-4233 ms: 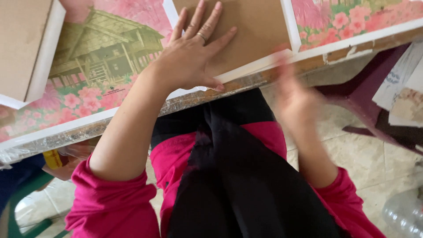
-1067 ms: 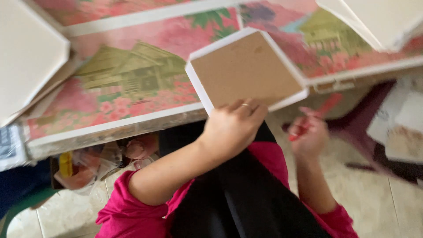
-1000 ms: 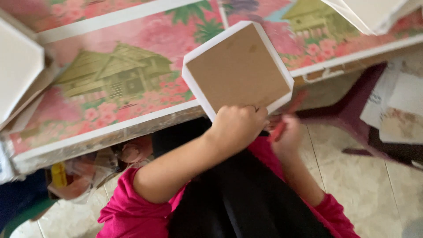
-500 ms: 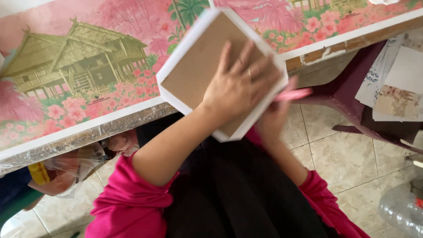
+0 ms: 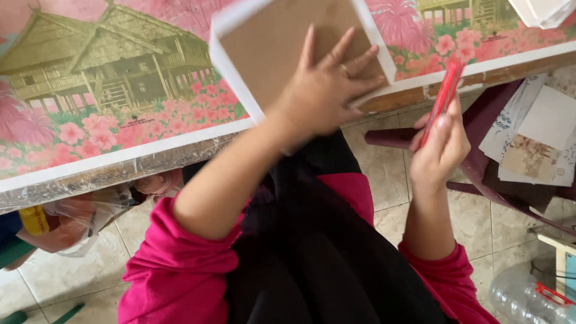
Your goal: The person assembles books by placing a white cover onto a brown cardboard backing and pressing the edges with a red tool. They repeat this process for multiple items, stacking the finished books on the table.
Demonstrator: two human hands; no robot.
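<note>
The bench (image 5: 90, 162) is the biggest thing here. It has a cover with a picture of green wooden houses and pink flowers, and a white edge at the front.

Next comes the square board (image 5: 282, 48). It is brown in the middle with a thick white rim. It lies tilted over the front edge of the bench, partly sticking out over the person's lap. Half a second ago it sat lower, more over the lap, so it has come up and onto the bench a bit. That looks like the person is settling it in place to work on it.

The left hand (image 5: 327, 90) lies flat on the brown face with its fingers spread wide. It presses down and grips nothing.

The right hand (image 5: 441, 147) is closed around a thin red tool (image 5: 443, 99), maybe a cutter. The tool now points up beside the bench edge, near the board but not touching it. Before, it was mostly hidden behind the board.

A dark red stool (image 5: 480, 138) with paper cards (image 5: 531, 144) on it stands to the right.
</note>
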